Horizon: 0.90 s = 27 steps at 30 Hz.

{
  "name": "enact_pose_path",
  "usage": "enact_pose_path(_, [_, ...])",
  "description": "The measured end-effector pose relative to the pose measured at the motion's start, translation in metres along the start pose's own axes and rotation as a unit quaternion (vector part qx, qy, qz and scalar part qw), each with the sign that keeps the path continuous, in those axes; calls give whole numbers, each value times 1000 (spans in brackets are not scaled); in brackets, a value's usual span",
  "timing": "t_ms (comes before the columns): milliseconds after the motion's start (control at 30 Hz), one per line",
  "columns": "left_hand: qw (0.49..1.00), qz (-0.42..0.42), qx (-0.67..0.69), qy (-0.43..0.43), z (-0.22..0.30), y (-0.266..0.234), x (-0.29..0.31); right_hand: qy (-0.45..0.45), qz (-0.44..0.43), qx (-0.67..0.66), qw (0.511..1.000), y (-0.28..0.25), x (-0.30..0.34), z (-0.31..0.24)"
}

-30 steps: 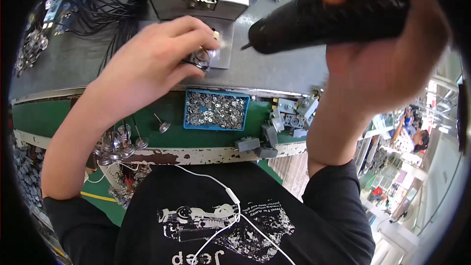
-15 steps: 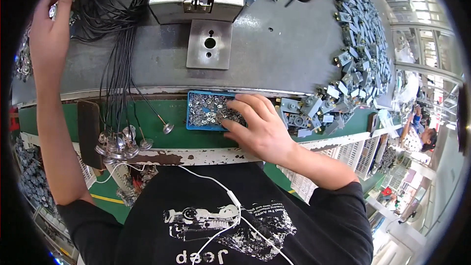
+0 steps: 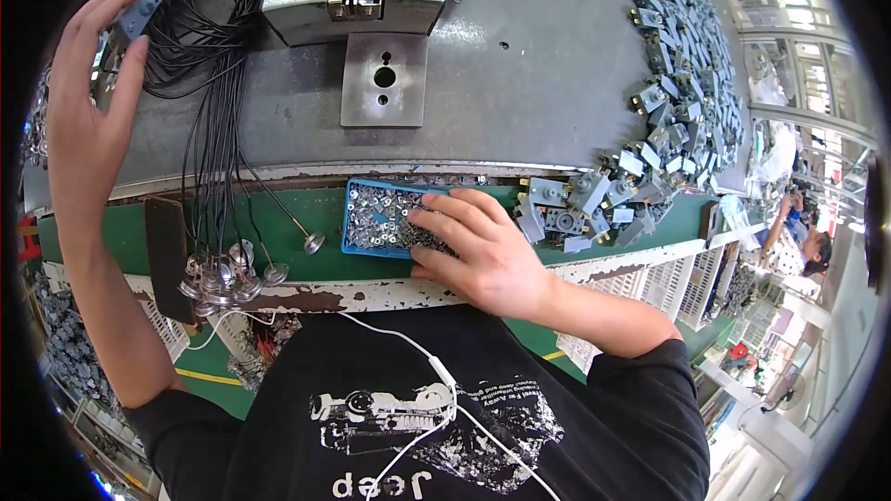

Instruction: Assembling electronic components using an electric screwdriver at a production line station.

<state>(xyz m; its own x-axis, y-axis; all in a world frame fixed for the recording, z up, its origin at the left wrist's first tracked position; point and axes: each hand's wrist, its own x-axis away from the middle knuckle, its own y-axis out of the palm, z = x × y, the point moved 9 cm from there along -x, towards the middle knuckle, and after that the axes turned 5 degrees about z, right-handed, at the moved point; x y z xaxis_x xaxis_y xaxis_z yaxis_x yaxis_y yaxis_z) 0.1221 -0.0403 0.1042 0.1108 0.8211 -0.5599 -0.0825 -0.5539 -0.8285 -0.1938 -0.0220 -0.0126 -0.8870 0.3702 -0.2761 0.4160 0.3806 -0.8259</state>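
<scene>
My left hand (image 3: 88,121) is raised at the far left, fingers and thumb curved round a grey plastic housing (image 3: 144,11) that appears gripped between them. Beside it runs a bundle of black cables (image 3: 218,83), whose round metal ends (image 3: 223,278) hang together at the near edge. My right hand (image 3: 487,250) is over a blue tray (image 3: 344,239) of small metal nuts (image 3: 376,213). Its fingers are apart, with the tips among the nuts and the thumb at the tray's near edge. The hand covers the tray's right part.
A metal fixture (image 3: 357,0) stands at the back, with a holed steel plate (image 3: 408,111) before it. Grey housings (image 3: 682,93) are heaped along the right, some on the green ledge (image 3: 483,187). A dark strip (image 3: 167,255) lies at left. Another person (image 3: 789,241) is far right.
My left hand has come down slightly, and a grey housing now shows between its fingers and thumb. My right fingers have moved left over the nuts, and the tray has turned slightly.
</scene>
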Motion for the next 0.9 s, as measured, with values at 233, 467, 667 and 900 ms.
enact_pose_path(233, [996,1,-89,-9,4,8,11,4,-82,121,989,0,-37,49])
enact_pose_path(467, [996,12,-87,0,9,16,3,-47,-154,163,973,8,-45,51])
enact_pose_path(667, [993,59,-87,-51,8,-1,18,-59,-35,52,996,-38,-60,30])
enact_pose_path(900, [991,122,-27,-46,-14,5,-11,133,422,16,897,-192,-102,119])
